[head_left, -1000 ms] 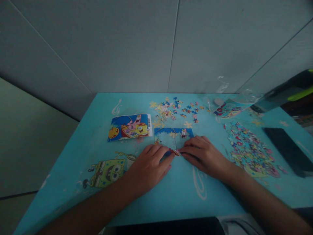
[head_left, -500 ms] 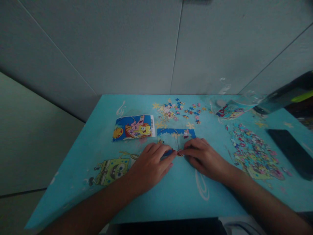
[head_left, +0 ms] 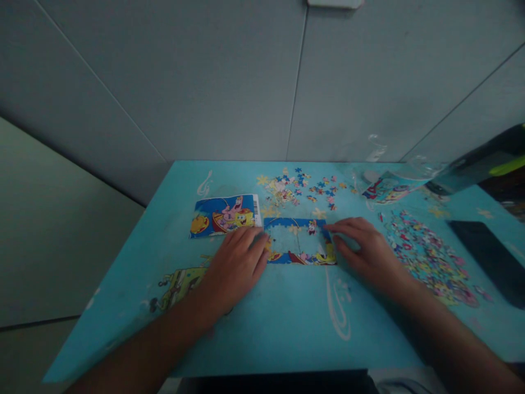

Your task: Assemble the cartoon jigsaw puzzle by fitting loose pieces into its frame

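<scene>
A partly assembled jigsaw puzzle (head_left: 296, 258) lies flat on the table, its border joined into a rectangle around a bare middle. My left hand (head_left: 240, 257) rests at its left side, fingers stretched out and touching or nearly touching that edge. At the upper right corner, the fingertips of my right hand (head_left: 365, 246) meet the border, with thumb and index finger apart. Neither hand visibly grips a piece. Just left of the puzzle is a picture card (head_left: 225, 215) showing cartoon characters on blue, partly behind my left hand.
Loose puzzle pieces (head_left: 287, 189) are scattered behind the puzzle. A larger pile of pieces (head_left: 426, 257) spreads on the right, beside a dark phone-like slab (head_left: 490, 260). A clear container with a printed label (head_left: 389, 186) and a dark bottle (head_left: 476, 164) lie at the back right, near the wall.
My hands have moved apart from the puzzle's bottom edge, the left to its left side, the right to its upper right corner. The bottom border row now shows.
</scene>
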`<act>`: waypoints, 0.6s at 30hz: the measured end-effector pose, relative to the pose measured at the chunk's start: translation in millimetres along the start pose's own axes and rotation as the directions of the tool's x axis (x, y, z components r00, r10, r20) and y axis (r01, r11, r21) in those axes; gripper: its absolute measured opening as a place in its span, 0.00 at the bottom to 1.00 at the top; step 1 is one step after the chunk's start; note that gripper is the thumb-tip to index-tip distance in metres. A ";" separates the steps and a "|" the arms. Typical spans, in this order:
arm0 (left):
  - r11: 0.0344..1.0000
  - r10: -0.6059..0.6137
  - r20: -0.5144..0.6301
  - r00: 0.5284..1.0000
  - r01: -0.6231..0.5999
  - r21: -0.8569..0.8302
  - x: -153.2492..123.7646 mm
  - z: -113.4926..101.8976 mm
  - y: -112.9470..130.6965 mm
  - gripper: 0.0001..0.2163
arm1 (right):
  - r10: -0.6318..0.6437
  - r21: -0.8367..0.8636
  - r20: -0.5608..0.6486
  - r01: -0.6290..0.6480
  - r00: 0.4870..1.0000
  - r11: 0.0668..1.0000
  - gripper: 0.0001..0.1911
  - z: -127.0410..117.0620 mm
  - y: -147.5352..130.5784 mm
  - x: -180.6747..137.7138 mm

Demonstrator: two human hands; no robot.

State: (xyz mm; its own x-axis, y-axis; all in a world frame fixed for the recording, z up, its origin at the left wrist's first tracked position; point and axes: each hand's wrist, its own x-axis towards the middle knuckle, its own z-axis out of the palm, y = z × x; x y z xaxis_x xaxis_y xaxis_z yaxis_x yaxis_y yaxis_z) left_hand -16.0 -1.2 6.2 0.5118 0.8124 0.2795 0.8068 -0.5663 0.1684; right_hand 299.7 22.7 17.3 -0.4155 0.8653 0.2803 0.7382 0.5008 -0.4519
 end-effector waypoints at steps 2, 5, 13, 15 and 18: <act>1.000 0.009 -0.006 1.000 -0.009 0.005 -0.9 2.1 0.9 0.15 | 0.031 -0.056 0.017 -0.030 0.999 0.998 0.16 -4.6 12.4 1.2; 0.999 0.037 -0.021 0.999 -0.037 0.011 -0.8 3.5 0.5 0.16 | 0.036 -0.081 0.096 -0.028 0.995 0.996 0.16 -7.6 22.3 1.7; 0.997 0.078 -0.049 0.996 -0.077 0.011 0.9 4.2 -1.7 0.15 | 0.018 -0.075 0.142 -0.008 0.990 0.997 0.17 -0.8 19.2 0.3; 0.997 0.079 -0.050 0.996 -0.079 0.006 0.8 4.5 -1.8 0.15 | 0.016 -0.080 0.138 -0.005 0.990 0.997 0.16 -0.8 17.9 0.6; 0.997 0.078 -0.046 0.996 -0.078 0.002 1.4 4.8 -1.6 0.15 | 0.015 -0.087 0.129 -0.003 0.992 0.996 0.16 -1.5 15.4 1.3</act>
State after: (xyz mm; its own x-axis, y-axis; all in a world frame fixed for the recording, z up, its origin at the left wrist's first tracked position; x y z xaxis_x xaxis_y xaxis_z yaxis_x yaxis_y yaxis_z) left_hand -15.2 1.5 1.8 0.5590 0.7584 0.3353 0.7651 -0.6276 0.1441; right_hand 311.4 31.5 11.9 -0.4698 0.8678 0.1621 0.7829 0.4944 -0.3778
